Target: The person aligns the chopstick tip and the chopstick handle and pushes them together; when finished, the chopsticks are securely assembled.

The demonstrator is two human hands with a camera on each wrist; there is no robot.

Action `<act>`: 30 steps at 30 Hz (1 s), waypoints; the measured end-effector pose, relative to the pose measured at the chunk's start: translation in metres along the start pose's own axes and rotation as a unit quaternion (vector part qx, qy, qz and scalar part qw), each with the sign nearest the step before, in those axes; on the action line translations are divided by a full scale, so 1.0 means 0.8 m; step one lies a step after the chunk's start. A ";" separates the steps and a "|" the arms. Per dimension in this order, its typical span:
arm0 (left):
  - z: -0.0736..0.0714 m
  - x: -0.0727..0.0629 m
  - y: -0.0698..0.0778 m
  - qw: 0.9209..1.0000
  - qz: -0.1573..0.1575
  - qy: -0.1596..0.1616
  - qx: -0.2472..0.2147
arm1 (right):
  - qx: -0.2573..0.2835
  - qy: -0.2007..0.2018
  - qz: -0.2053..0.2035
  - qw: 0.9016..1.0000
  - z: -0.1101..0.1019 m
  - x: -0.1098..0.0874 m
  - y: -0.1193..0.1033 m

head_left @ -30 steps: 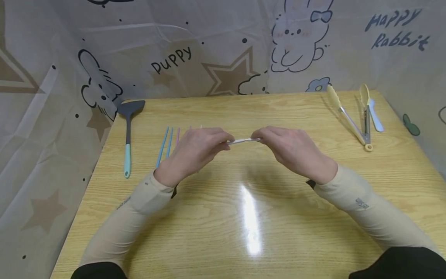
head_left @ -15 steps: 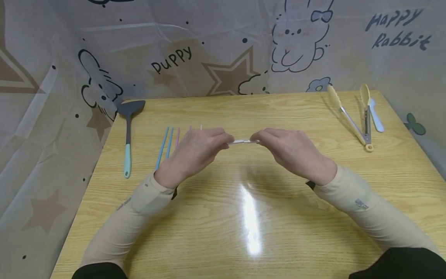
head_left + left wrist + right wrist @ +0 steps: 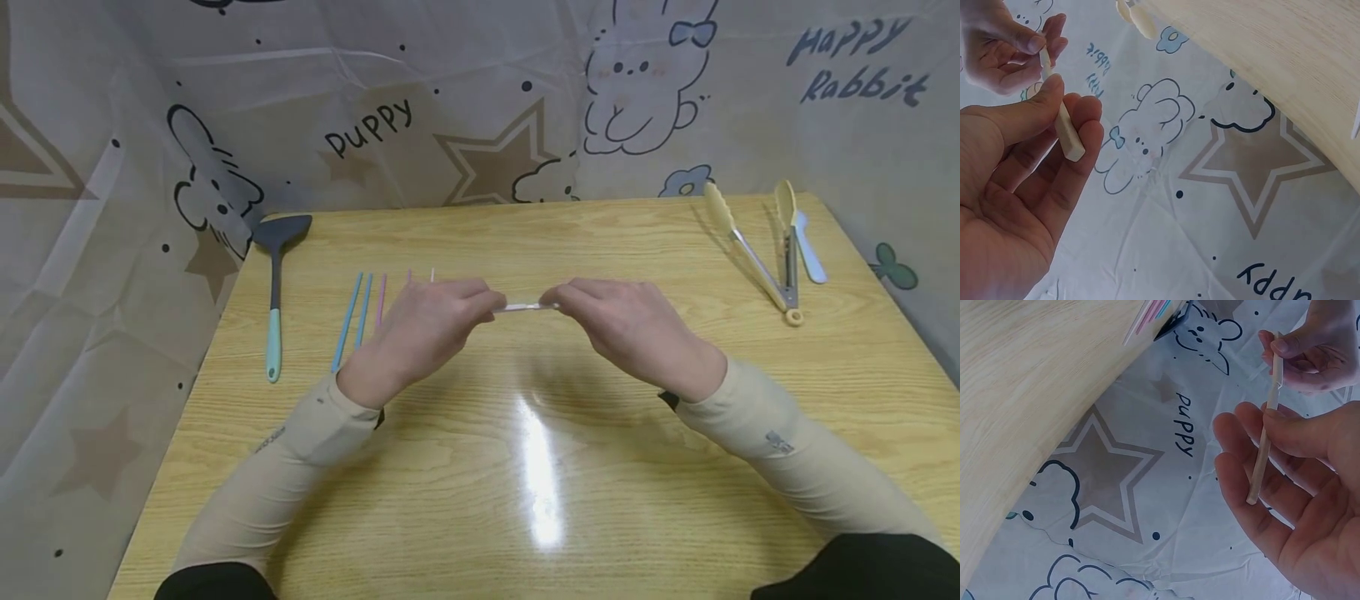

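Between my two hands runs a slim cream-white stick, held level above the table. My left hand pinches one part of it between thumb and fingers. That part ends in a thick, squared-off end in the left wrist view. The other part lies between thumb and fingers of my right hand. In the right wrist view this stick is slender, with a blunt end against the fingers. Midway, where the hands face each other, it narrows with a small notch. The curled fingers cover much of it.
Several chopsticks lie left of centre, the blue chopsticks in plain sight, pink and white ones partly behind my left hand. A dark spatula lies at the left. Open tongs and a light blue flat-handled thing lie at the back right.
The stick tilted up slightly to the right a second ago and is now nearly level and straighter across its middle. Both hands have dropped very slightly and keep their hold.
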State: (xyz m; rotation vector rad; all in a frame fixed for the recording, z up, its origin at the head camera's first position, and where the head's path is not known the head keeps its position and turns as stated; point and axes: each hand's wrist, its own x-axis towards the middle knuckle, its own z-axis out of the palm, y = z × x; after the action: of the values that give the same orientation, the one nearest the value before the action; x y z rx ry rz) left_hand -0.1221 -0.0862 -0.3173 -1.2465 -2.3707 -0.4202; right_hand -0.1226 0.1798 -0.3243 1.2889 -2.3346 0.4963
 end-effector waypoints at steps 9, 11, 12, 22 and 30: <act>-0.001 0.006 0.004 0.999 -0.005 -0.021 0.031 | -0.008 -0.006 0.008 1.000 -0.004 0.002 0.000; -0.002 0.007 0.005 0.999 -0.005 -0.021 0.026 | -0.008 -0.009 0.011 1.000 -0.005 0.002 0.000; -0.003 0.008 0.005 0.999 -0.006 -0.020 0.025 | -0.009 -0.011 0.011 1.000 -0.005 0.003 0.000; -0.005 0.007 0.004 1.000 -0.002 -0.018 0.016 | -0.007 -0.008 0.007 1.000 -0.006 0.004 0.000; -0.003 0.005 0.004 0.999 0.014 -0.008 0.045 | 0.000 0.005 0.002 1.000 -0.004 0.005 0.000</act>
State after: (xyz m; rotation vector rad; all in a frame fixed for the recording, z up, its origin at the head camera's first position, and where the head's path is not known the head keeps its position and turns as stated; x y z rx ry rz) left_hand -0.1208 -0.0825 -0.3126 -1.2455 -2.3549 -0.2932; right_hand -0.1240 0.1785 -0.3198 1.2783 -2.3296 0.5032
